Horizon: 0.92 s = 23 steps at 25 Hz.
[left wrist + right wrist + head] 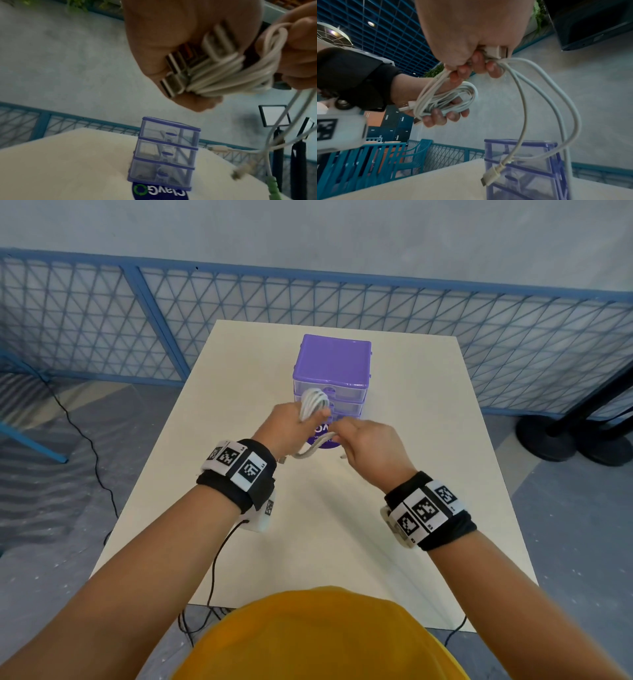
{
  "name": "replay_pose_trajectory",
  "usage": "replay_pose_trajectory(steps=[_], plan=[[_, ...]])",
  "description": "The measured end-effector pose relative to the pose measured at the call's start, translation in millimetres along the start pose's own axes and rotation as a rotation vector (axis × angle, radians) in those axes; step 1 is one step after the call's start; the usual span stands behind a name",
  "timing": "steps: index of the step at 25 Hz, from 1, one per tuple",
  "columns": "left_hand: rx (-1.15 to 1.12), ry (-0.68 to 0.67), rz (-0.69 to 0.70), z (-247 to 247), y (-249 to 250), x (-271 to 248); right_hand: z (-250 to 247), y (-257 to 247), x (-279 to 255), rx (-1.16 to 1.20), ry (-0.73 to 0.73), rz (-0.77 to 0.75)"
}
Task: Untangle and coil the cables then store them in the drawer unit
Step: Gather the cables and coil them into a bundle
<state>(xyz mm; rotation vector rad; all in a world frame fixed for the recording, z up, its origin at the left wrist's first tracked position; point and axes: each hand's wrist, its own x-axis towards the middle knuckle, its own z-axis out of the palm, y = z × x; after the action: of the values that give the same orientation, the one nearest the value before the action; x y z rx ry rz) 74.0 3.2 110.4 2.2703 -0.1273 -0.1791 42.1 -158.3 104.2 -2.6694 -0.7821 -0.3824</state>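
My left hand (291,426) grips a coil of white cable (313,402) above the table, in front of the purple drawer unit (332,371). In the left wrist view the coil (223,75) lies in the fist (171,54) beside two metal USB plugs (173,79). My right hand (370,446) pinches the loose strands of the same cables (315,448) just right of the left hand. In the right wrist view its fingers (477,63) hold a white plug and several strands (553,94) that hang in loops, one ending in a connector (489,177) before the drawers (525,170). All three drawers look shut.
The white table (308,542) stands before a blue mesh fence (479,337). A round purple sticker (323,436) lies at the foot of the drawer unit. Black wires (212,577) hang off the near table edge. Black stand bases (565,436) sit on the floor at right.
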Motion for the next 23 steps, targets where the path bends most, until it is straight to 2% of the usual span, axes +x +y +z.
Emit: replay_pose_trajectory(steps=[3,7,9,11,13,17,20,23], plan=[[-0.021,-0.196,0.009,4.2,15.1,-7.9,-9.3,-4.7,8.6,0.014,0.09,0.019],[-0.375,-0.368,-0.155,15.6,20.8,-12.2,-14.1,-6.8,8.4,0.112,0.151,0.129],[-0.521,-0.443,-0.179,22.5,18.1,-11.4,-12.0,-6.0,6.9,0.111,0.142,0.16],[-0.534,-0.471,-0.111,25.7,15.4,-10.1,-11.5,-2.6,6.7,0.138,0.107,0.197],[-0.506,-0.497,-0.044,24.0,14.6,-11.0,-13.2,2.1,7.0,0.145,0.013,0.222],[-0.272,-0.571,-0.001,20.5,7.9,-10.2,-22.0,8.2,8.7,0.253,-0.228,0.198],[-0.337,-0.566,-0.015,19.3,9.3,-13.0,-22.9,9.2,8.4,0.406,-0.227,0.193],[-0.478,-0.513,-0.052,15.7,17.2,-17.0,-19.4,7.5,7.8,0.626,-0.137,0.225]])
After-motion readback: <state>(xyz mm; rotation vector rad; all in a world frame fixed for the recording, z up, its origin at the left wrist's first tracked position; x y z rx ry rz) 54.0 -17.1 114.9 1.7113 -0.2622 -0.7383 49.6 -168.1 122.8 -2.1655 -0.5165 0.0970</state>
